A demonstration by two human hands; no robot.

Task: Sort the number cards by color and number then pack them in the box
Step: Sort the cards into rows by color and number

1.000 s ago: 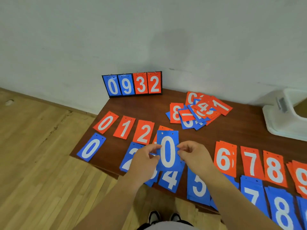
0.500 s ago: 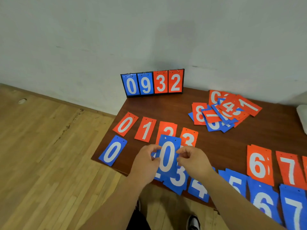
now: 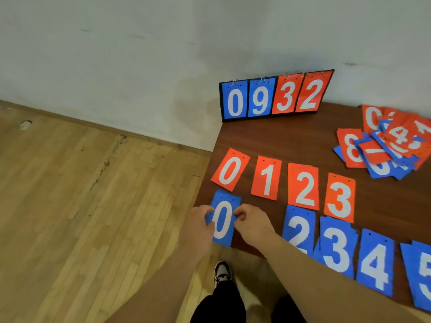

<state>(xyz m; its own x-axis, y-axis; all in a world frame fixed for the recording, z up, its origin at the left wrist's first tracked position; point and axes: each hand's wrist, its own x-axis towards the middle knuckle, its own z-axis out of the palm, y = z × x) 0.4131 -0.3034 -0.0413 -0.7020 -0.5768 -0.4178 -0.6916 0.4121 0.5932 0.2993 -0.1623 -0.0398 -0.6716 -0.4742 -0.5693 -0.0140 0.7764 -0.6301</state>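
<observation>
A blue 0 card (image 3: 223, 221) sits at the table's front left corner, over another blue 0 card whose top edge (image 3: 227, 196) shows behind it. My left hand (image 3: 198, 226) pinches its left edge and my right hand (image 3: 250, 221) pinches its right edge. Behind it lies a row of orange cards: 0 (image 3: 230, 169), 1 (image 3: 266, 177), 2 (image 3: 303, 186), 3 (image 3: 340, 197). To the right runs a blue row: 2 (image 3: 298, 228), 3 (image 3: 335, 245), 4 (image 3: 375, 264), 5 (image 3: 419, 273). The box is out of view.
An unsorted heap of orange and blue cards (image 3: 387, 145) lies at the back right. A small flip scoreboard reading 0932 (image 3: 275, 96) stands against the wall at the table's back left corner. The brown table (image 3: 268, 138) ends at the left above wooden floor (image 3: 93, 206).
Both hands carried the blue 0 card left from above the blue 2 and 3 cards down onto the blue 0 at the table's left corner. The view swung left.
</observation>
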